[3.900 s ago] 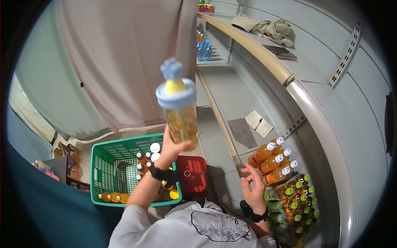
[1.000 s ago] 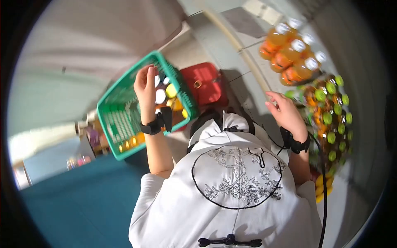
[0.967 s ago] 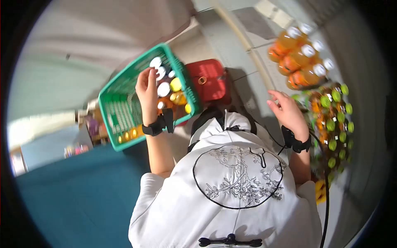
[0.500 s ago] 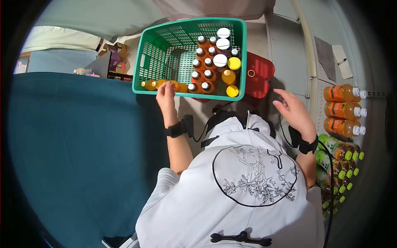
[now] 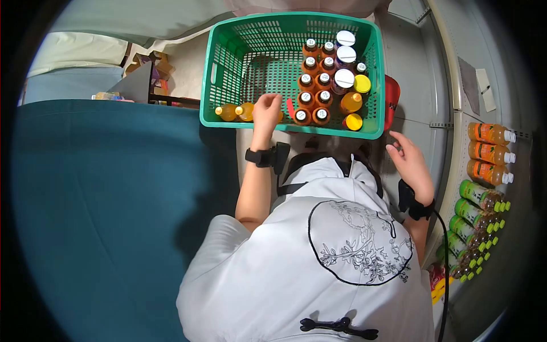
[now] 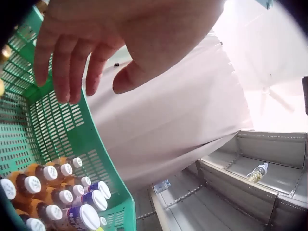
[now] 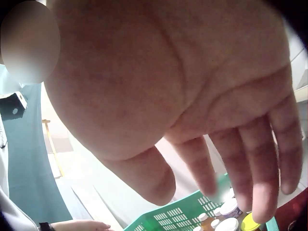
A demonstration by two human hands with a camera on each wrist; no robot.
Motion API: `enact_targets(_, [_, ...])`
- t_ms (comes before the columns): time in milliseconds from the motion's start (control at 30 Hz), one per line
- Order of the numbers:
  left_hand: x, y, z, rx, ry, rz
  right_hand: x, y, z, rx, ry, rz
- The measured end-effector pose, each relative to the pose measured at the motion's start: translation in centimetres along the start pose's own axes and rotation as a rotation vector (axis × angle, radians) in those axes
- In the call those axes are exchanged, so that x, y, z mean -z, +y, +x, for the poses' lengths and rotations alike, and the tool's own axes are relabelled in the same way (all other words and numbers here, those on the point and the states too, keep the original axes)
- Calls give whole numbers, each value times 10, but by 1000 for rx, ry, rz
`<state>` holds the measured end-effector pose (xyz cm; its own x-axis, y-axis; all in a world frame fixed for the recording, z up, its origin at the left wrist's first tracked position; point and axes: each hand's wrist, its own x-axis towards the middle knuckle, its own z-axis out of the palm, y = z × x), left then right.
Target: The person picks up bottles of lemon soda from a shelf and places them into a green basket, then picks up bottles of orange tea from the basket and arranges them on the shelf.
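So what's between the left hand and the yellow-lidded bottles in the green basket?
In the head view, upright brown bottles with white caps stand between the left hand and the yellow-lidded bottles, inside the green plastic basket.

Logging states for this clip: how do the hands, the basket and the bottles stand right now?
Left hand: open, empty, over the basket's near edge.
Right hand: open, empty.
Green plastic mesh basket: partly filled.
Capped brown bottles: upright in the basket.
Two small orange bottles: lying flat by the left hand.
Orange white-capped shelf bottles: lying on their sides.
Green-capped shelf bottles: lying on their sides.
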<state>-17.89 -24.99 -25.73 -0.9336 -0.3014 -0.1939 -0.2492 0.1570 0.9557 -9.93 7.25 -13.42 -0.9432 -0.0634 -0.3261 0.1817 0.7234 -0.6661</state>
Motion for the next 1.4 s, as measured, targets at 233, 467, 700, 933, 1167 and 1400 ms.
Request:
enact_targets(233, [38, 18, 11, -25, -89, 189, -37, -14, -1, -70, -26, 41])
enact_targets(467, [76, -4, -3, -21, -36, 196, -52, -24, 21, 32, -76, 47])
enact_targets(700, [65, 5, -47, 57, 30, 207, -37, -21, 35, 132, -184, -20])
enact_targets(933, [45, 12, -68, 67, 6, 234, -24, -7, 43, 172, -229, -29])
enact_targets(1167, [20, 26, -69, 43, 17, 298, -21, 10, 52, 138, -290, -8])
enact_targets(1400, [1, 23, -62, 88, -92, 359, -28, 16, 72, -162, -372, 950])
